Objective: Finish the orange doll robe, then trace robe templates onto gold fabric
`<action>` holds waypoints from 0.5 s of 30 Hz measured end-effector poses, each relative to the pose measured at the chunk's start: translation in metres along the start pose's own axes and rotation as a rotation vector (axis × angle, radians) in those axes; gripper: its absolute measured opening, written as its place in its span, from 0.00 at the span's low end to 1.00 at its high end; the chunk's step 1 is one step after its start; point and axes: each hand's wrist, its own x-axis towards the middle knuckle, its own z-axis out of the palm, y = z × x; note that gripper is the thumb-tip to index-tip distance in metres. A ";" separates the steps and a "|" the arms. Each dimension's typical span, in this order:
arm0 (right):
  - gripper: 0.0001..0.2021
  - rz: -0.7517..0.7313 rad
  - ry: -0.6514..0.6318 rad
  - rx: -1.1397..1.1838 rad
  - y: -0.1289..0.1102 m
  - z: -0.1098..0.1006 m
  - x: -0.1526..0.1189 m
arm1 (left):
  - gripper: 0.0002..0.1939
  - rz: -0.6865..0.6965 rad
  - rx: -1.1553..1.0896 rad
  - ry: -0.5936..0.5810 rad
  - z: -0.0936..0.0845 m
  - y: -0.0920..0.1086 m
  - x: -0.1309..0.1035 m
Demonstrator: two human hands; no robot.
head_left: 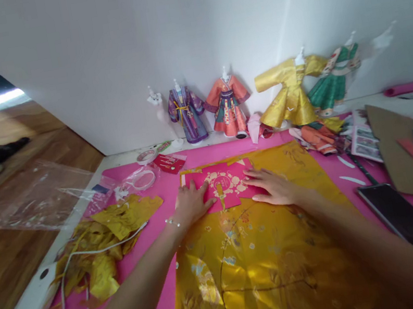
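Observation:
A pink-red paper piece with a gold floral print [230,177] lies flat near the far edge of a shiny gold patterned fabric [261,245]. My left hand [192,203] rests on the paper's left part, fingers spread. On its right edge lies my right hand [269,186], fingers stretched out and apart. Neither hand grips anything. The paper has a notched lower right edge and a slot in the middle through which gold shows. Dark lines run across the fabric below it.
Dressed miniature mannequins, one in a yellow robe [291,90], stand along the back wall. Yellow scraps [102,240], a white cord and tape rolls [143,179] lie left. On the right are a dark phone-like slab [408,221], brown cardboard [400,153] and fabric scraps [319,141].

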 end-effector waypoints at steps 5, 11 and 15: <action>0.17 -0.009 -0.004 0.021 0.014 -0.003 0.010 | 0.37 -0.005 0.001 -0.002 -0.001 -0.001 0.001; 0.17 -0.028 -0.002 -0.005 0.019 -0.006 0.018 | 0.37 -0.007 -0.020 -0.027 -0.006 -0.001 0.002; 0.17 -0.033 -0.003 -0.021 0.017 -0.004 0.016 | 0.37 -0.029 -0.049 -0.045 -0.011 0.000 0.001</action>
